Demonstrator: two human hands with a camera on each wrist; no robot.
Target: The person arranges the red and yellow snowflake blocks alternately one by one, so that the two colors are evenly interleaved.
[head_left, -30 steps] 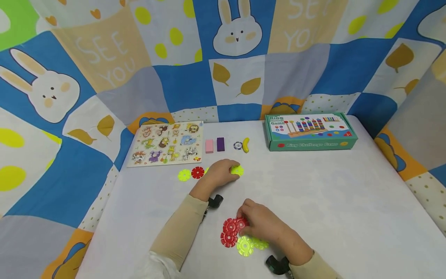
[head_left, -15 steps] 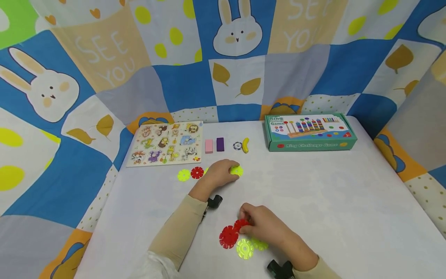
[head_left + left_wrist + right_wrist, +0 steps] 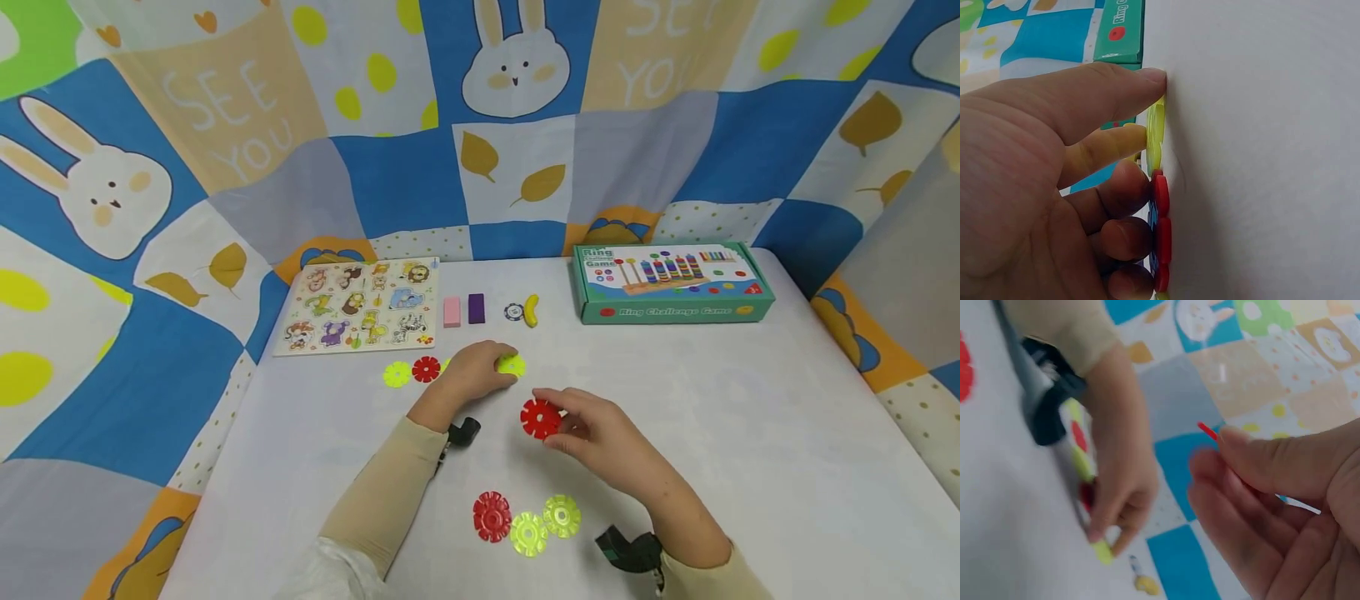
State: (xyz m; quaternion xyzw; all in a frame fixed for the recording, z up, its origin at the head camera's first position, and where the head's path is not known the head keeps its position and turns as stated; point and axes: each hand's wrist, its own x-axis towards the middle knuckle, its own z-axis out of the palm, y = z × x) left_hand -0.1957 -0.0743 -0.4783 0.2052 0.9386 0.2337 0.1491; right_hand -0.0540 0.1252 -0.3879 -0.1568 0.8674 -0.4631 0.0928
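My right hand (image 3: pixel 600 429) pinches a red flower-shaped disc (image 3: pixel 540 418) between thumb and fingers, held up off the table. In the right wrist view that red disc (image 3: pixel 1208 430) shows edge-on. My left hand (image 3: pixel 477 372) rests on the table, thumb and index finger around a yellow-green notched disc (image 3: pixel 512 366). Its other fingers lie against a red disc (image 3: pixel 1161 231) in the left wrist view. This row continues left with another red disc (image 3: pixel 426 369) and a yellow-green disc (image 3: pixel 397 374), partly hidden by the hand.
Nearer the front lie a red disc (image 3: pixel 492 517) and two yellow-green discs (image 3: pixel 528 534). Behind stand an animal puzzle board (image 3: pixel 358 307), pink block (image 3: pixel 452 312), purple block (image 3: pixel 476 308), small round patterned piece (image 3: pixel 513 312), yellow banana-shaped piece (image 3: pixel 531 311) and green game box (image 3: pixel 675 287).
My right hand has picked a red disc from the front cluster, lifted it and carried it forward toward the row. My left hand has stayed at the same yellow-green disc.
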